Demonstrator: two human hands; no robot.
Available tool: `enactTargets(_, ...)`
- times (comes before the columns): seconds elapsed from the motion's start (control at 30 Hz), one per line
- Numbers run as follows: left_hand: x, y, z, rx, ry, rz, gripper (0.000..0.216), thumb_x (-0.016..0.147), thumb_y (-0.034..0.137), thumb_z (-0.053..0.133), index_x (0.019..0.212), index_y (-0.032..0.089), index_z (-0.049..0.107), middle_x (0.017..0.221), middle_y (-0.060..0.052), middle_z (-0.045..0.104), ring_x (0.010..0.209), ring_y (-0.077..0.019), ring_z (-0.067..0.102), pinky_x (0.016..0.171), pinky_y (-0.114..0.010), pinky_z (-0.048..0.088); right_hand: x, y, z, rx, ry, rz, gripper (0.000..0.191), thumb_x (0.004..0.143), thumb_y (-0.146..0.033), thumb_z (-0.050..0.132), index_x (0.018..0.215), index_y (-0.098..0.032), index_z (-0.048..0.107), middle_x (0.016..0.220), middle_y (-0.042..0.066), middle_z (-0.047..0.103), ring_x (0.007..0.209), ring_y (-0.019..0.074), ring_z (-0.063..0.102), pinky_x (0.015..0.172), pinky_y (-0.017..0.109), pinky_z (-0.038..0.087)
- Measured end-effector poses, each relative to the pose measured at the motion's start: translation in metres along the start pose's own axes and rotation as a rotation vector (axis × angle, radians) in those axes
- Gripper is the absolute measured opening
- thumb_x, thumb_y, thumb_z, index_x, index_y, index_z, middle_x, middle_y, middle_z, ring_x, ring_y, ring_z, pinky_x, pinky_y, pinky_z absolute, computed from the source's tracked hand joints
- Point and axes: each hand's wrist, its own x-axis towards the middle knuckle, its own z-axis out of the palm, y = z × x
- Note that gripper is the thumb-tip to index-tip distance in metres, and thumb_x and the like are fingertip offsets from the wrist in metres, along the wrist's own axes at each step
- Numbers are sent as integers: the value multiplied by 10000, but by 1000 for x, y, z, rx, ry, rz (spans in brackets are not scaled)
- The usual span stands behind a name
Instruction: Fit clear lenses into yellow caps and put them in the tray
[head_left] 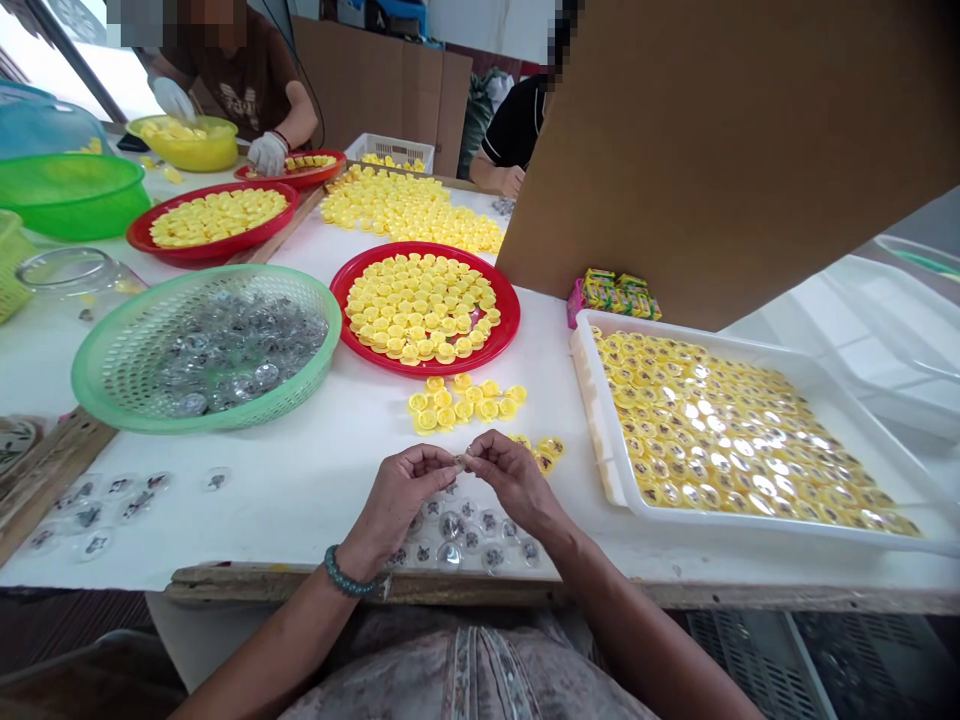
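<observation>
A bright yellow is shown by the small round plastic pieces [442, 415] on the white flat tabletop [285, 490]. Small clear plastic discs [493, 557] are printed with dark grey motifs. The round plastic basket [97, 375] is coloured mint green and patterned with holes, the round plastic tray [511, 320] red. In the white rectangular plastic tray [596, 440], yellow discs [720, 425] are marked with dark centres.

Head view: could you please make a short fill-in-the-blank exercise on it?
Of the bare left hand and right hand, only the ____ has a beaded green bracelet at its wrist.
The small round pieces in the nearest round red plastic tray are ____ in colour.
The rectangular white plastic tray stands to the ____ of both hands.

Words: left; yellow; right.
</observation>
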Motion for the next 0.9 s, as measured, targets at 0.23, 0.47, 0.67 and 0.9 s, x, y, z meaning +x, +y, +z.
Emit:
enactTargets(0.23, 7, 10, -13, 334, -146, 11, 151, 732, 291, 677, 797, 157, 649, 682, -25, 617, 630, -161, 549, 582, -244, 425, 3, -19, -14, -593, -236, -208, 138, 802, -73, 516, 791, -181, 601, 767, 10, 614, 714, 132, 541, 665, 239, 392)
enactTargets(0.47, 4, -8, -4, -68, 74, -108, 289, 658, 290, 759, 853, 127, 623, 732, -45, 630, 652, -141, 563, 618, -224, 441, -9, -3, 8, -455, -32, -45, 193, 787, -231, 636, 979, -216, 655, 850, 29, 649, 662, 133, 587, 627, 243, 435)
enactTargets(0.67, 4, -5, 3, -185, 113, -49, 289, 633, 241, 776, 841, 132, 608, 799, -47, 632, 753, -158, 583, 703, -238, 466, 1, 8, 23, 19, -25, 138, 250, 724, -335, 692, 921, -185, 661, 816, 30, 671, 747, 171, 620, 701, 288, 487)
enactTargets(0.9, 9, 7, -9, 55, -49, -58, 307, 712, 325, 718, 928, 159, 576, 741, -24, 608, 661, -156, 562, 626, -246, 445, 6, 10, 16, 357, -84, 263, 386, 579, -344, 779, 856, -156, 587, 781, 14, 643, 712, 154, 620, 709, 308, 509)
